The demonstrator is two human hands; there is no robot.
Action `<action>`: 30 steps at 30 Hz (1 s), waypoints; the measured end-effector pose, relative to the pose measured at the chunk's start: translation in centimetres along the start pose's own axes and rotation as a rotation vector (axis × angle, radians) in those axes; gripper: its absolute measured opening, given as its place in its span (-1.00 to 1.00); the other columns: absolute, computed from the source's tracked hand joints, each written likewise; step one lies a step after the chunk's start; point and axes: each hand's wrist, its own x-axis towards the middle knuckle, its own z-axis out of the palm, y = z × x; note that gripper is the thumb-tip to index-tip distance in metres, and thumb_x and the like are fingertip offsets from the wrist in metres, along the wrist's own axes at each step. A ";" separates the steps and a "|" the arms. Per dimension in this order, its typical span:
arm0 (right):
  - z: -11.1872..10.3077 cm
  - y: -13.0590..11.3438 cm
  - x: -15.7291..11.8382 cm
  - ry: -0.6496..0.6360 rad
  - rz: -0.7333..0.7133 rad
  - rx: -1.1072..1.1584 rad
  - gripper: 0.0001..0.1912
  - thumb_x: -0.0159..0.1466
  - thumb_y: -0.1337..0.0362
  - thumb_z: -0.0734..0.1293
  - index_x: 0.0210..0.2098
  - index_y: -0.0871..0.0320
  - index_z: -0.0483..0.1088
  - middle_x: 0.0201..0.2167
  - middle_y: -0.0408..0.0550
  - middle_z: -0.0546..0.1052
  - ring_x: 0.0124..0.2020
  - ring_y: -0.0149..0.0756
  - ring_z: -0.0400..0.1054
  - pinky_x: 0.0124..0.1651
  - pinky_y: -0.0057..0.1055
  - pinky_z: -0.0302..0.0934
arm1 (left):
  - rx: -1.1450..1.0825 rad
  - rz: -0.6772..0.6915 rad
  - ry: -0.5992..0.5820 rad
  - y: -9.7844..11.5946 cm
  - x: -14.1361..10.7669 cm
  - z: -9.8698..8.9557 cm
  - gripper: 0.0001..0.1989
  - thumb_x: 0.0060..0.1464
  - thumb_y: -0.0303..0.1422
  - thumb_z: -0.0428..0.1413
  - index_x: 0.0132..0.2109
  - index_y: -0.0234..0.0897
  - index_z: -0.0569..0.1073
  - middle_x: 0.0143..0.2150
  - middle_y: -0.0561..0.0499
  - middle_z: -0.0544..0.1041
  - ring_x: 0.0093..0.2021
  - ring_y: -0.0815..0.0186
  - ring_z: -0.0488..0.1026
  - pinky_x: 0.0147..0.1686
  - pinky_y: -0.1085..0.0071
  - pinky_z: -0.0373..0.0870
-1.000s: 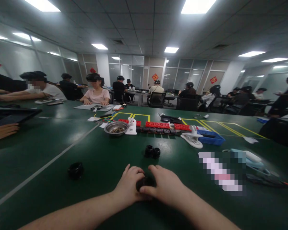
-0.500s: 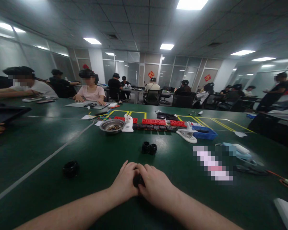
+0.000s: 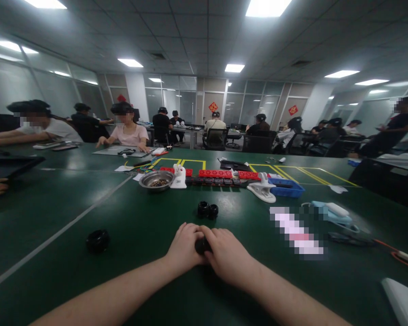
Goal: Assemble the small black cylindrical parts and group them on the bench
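Head view: found black part (image 3: 201, 246) clasped between left hand (image 3: 184, 246) and right hand (image 3: 227, 254), both curled close. Logged black pair (image 3: 205, 210) just beyond hands, black piece (image 3: 98, 241) off to their left. Judged possible: dropping part through slack grip; knocking pair by reaching forward.

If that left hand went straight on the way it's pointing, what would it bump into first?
Besides the black object in its grasp, the left hand would probably meet the right hand first, whose fingers lie just ahead in line. Whether the hands touch is unclear.
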 end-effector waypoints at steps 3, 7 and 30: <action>-0.5 0.3 -0.3 0.006 -0.076 0.057 -0.34 0.09 0.37 0.24 0.16 0.16 -0.02 0.13 0.09 0.18 0.12 -0.09 0.06 0.13 -0.08 -0.14 | -0.002 -0.002 0.003 -0.1 0.4 0.2 -0.61 -0.31 -0.15 0.23 -0.26 -0.22 0.48 -0.17 -0.04 0.40 -0.08 0.10 0.28 0.09 0.07 0.02; 0.2 0.2 0.2 0.172 0.050 0.045 -0.22 0.04 0.01 0.30 0.15 0.23 0.01 0.09 0.17 0.21 0.08 0.01 0.07 0.08 -0.05 -0.06 | -0.002 0.025 -0.057 -0.3 0.2 -0.2 -0.69 -0.19 -0.23 0.17 -0.23 -0.22 0.47 -0.10 -0.05 0.39 -0.04 0.11 0.27 0.08 0.10 0.05; 3.0 1.3 1.1 0.262 0.015 -0.056 -0.59 0.19 0.22 0.18 0.01 0.24 0.15 -0.15 0.07 0.39 -0.14 -0.20 0.28 -0.10 -0.30 0.16 | -0.088 -0.074 0.560 -2.5 -4.2 -5.6 -0.22 -0.50 0.22 0.09 -0.17 -0.25 0.30 0.04 0.00 0.20 0.11 0.03 0.07 0.16 0.08 -0.08</action>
